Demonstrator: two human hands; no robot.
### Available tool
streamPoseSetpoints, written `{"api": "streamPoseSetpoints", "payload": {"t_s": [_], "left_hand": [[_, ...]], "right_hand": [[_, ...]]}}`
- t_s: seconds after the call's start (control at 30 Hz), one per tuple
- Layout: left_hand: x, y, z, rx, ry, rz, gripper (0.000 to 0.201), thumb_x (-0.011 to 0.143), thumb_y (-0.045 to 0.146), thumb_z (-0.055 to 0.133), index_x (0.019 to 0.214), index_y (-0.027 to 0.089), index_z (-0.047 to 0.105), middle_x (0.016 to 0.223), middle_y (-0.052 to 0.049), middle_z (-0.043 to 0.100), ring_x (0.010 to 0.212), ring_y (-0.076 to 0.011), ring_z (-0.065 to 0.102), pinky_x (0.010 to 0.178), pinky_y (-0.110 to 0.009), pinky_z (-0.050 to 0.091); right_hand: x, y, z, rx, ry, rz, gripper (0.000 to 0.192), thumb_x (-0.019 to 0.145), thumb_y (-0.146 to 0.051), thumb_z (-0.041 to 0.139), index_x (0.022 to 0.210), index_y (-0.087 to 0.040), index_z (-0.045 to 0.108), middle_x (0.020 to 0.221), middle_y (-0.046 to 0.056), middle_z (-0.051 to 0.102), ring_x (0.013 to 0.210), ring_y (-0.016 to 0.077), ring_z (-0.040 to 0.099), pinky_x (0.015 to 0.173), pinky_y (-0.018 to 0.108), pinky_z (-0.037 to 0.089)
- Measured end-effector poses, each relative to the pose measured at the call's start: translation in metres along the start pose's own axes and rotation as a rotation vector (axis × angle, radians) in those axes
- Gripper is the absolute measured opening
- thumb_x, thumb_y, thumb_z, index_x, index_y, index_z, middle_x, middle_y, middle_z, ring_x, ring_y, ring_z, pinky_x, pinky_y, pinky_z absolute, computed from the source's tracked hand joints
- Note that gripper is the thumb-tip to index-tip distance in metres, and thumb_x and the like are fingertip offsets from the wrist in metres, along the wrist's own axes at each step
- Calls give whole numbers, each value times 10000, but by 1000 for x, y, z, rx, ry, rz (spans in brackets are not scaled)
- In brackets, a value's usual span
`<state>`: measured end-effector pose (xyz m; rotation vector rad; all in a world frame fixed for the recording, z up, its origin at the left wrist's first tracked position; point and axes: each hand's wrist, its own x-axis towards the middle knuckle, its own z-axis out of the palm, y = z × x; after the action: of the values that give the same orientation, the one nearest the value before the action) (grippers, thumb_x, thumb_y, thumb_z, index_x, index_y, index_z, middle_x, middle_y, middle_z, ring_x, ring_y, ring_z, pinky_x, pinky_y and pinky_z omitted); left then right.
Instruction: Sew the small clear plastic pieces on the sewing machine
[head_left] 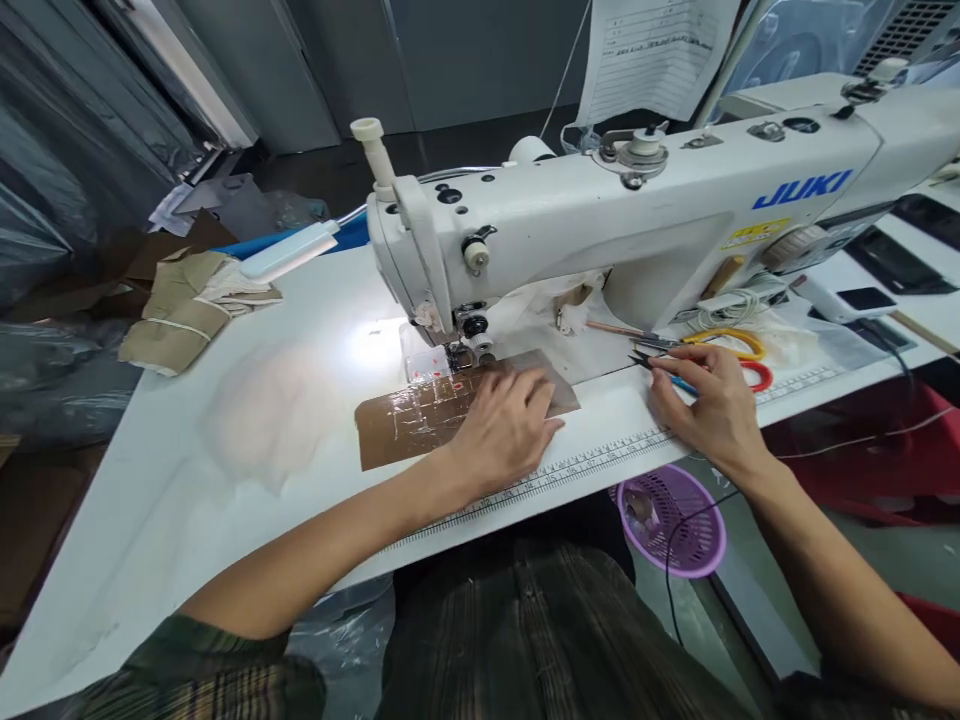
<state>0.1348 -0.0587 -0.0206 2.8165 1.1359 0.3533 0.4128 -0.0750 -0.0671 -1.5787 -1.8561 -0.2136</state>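
My left hand (506, 425) rests on a flat brown template (409, 420) with shiny clear tape or film over it. Its fingers are bent over the surface with the thumb apart, gripping nothing I can see. The template lies beside the presser foot (459, 355) of a white sewing machine (540, 215), with small red marks near its far edge. To the right, my right hand (712, 405) is closed on small snips (682, 384) with a blue handle and dark tips pointing left. Scissors with a red handle (759, 375) lie partly behind this hand.
Yellow-handled scissors (739, 343) and a pencil-like stick (615, 328) lie under the machine arm. A ruler strip (592, 462) runs along the table's front edge. Tied khaki fabric pieces (176, 315) sit at the back left. A purple basket (701, 555) stands below.
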Motion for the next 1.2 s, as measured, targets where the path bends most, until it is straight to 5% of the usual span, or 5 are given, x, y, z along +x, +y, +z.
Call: {"api": "streamPoseSetpoints", "payload": {"t_s": [0.23, 0.4, 0.6, 0.77, 1.2], "left_hand": [[-75, -11, -16, 14, 49, -56, 430, 952, 321, 554, 1314, 92, 509, 1363, -187, 560, 1187, -317, 557, 981, -494, 448], [-98, -52, -33, 120, 23, -240, 458, 980, 320, 485, 1359, 63, 471, 1384, -218, 526, 1223, -340, 528, 995, -524, 432], [-73, -132, -45, 195, -35, -396, 309, 966, 304, 458, 1178, 130, 599, 1231, -163, 617, 1041, -310, 612, 883, -476, 488], [-35, -175, -26, 119, 13, -257, 224, 925, 333, 479, 916, 176, 638, 1098, -139, 635, 945, -274, 616, 797, -393, 517], [-82, -106, -35, -14, 215, -16, 218, 964, 248, 498, 1028, 167, 690, 1067, -108, 704, 966, -218, 670, 812, -379, 555]], "right_hand": [[23, -68, 33, 196, -162, -274, 258, 931, -255, 514, 1094, -188, 702, 1086, 153, 642, 1008, 317, 586, 826, 478, 502], [41, -84, 55, 180, -407, -352, 259, 949, -277, 475, 988, -165, 706, 998, 140, 675, 934, 309, 606, 783, 448, 494], [46, -93, 53, 218, -497, -353, 234, 943, -277, 495, 873, -167, 690, 908, 126, 676, 890, 287, 605, 800, 433, 487], [23, -107, 37, 371, -525, -318, 179, 940, -244, 518, 948, -173, 682, 963, 124, 672, 927, 268, 595, 833, 434, 497], [1, -204, 51, 869, -690, -422, 307, 946, -245, 534, 1202, -102, 625, 1201, 175, 630, 1137, 265, 579, 1003, 450, 500]]}}
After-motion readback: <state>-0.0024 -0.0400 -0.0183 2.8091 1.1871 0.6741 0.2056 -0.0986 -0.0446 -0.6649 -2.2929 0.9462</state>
